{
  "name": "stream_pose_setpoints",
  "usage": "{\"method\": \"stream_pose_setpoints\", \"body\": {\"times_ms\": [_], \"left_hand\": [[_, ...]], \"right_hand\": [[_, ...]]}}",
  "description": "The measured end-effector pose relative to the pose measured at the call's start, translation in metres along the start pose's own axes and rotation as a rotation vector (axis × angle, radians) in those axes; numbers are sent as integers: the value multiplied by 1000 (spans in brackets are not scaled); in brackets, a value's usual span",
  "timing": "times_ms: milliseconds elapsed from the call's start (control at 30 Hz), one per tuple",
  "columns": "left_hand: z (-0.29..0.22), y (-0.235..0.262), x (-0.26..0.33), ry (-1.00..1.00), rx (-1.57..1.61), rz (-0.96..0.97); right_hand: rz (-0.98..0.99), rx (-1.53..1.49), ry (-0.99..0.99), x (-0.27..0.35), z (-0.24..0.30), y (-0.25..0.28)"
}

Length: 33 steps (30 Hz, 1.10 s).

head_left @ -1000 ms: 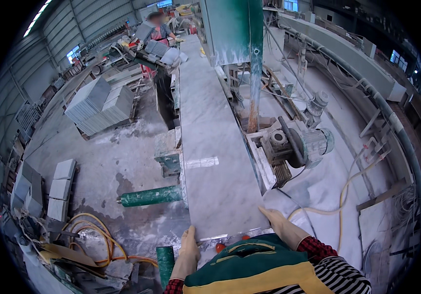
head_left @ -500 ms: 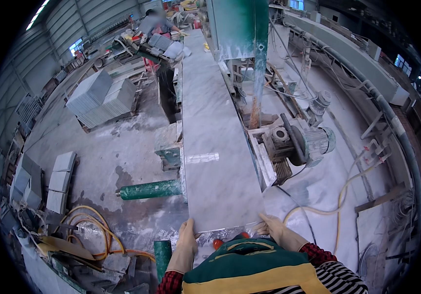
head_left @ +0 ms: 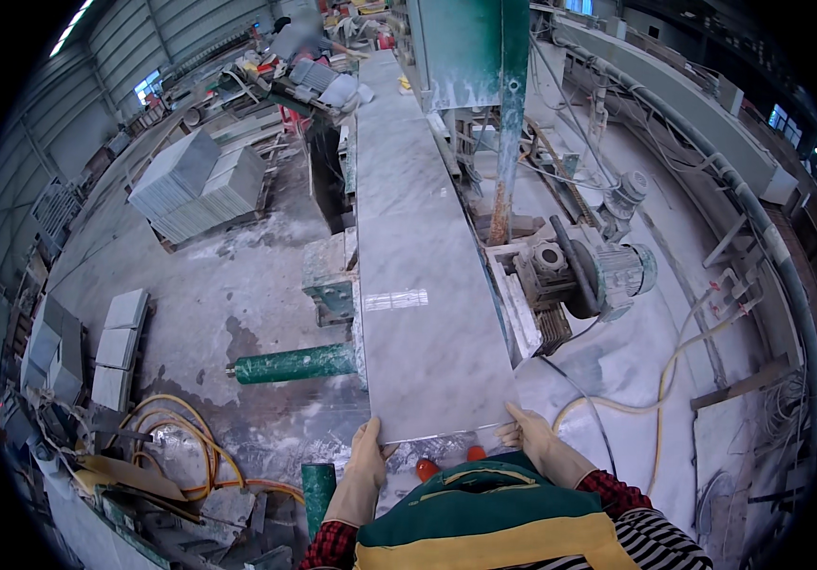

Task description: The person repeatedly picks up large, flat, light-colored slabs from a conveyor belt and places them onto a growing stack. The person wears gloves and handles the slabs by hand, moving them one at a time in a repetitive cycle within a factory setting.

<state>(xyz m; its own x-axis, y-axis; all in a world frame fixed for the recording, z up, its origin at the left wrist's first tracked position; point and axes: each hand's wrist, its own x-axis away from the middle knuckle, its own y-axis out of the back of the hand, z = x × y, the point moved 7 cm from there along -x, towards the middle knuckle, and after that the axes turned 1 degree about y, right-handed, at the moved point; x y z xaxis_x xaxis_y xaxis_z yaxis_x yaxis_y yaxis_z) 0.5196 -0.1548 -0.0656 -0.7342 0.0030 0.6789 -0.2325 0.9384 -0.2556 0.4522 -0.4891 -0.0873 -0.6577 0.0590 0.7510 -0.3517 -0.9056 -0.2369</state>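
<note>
A long, polished grey stone slab [head_left: 437, 370] stretches away from me over a machine bed, its near end just in front of my body. My left hand [head_left: 363, 470], in a cream glove, is closed around the near left corner, thumb on top. At the near right corner my right hand [head_left: 534, 439], gloved alike, pinches the edge with the fingers partly hidden beneath. Far off at the slab's other end, a person [head_left: 299, 43] reaches an arm toward it.
A green machine column [head_left: 470, 57] rises beside the slab, with a motor [head_left: 617, 275] on the right. A green roller [head_left: 294, 365] juts out left. Stacked slabs [head_left: 195, 180] stand on the left floor. Yellow hoses [head_left: 204, 446] coil at lower left. Orange shoe tips [head_left: 427, 468] show below.
The view has shifted slightly. Both my hands keep their hold on the slab's near corners, and the far person's arm has shifted a little.
</note>
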Motion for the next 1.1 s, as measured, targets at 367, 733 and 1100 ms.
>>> {"method": "stream_pose_setpoints", "body": {"times_ms": [367, 733, 1100], "left_hand": [[23, 17, -8, 59, 80, 57], [53, 5, -13, 193, 379, 107], [34, -11, -11, 190, 198, -40]], "right_hand": [[253, -90, -126, 2, -24, -12], [210, -132, -241, -3, -21, -59], [145, -212, -135, -30, -30, -66]]}}
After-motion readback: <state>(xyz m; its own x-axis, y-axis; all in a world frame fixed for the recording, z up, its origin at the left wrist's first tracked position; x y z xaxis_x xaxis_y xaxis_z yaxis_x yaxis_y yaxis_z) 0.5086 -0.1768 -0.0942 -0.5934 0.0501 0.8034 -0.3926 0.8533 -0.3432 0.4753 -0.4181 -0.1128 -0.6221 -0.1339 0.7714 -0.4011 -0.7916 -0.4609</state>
